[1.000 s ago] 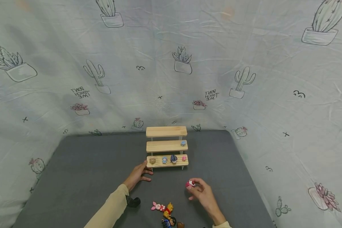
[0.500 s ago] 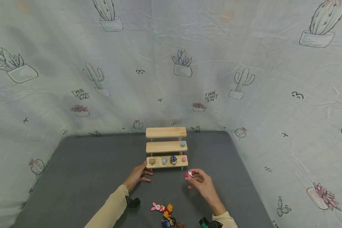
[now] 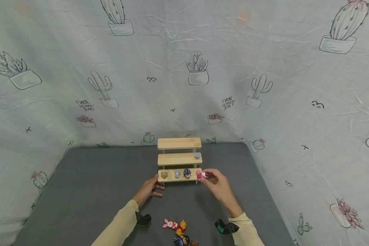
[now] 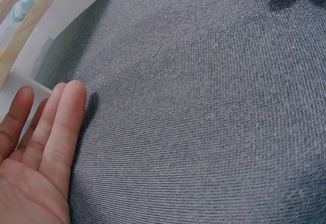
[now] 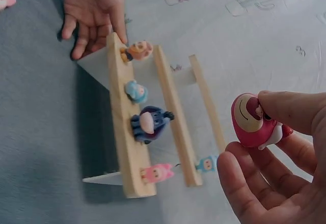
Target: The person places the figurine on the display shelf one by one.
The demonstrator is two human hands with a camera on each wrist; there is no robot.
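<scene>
Fingers of right hand (image 3: 219,187) pinch pink bear figure (image 5: 253,120) (left hand (image 3: 148,190) flat, relaxed) beside wooden shelf (image 3: 179,159).

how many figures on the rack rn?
5. Four on the bottom shelf: brown, light blue, dark blue, pink. One blue on the middle shelf, right end. Top shelf bare. Right hand holds a sixth beside the rack.
</scene>
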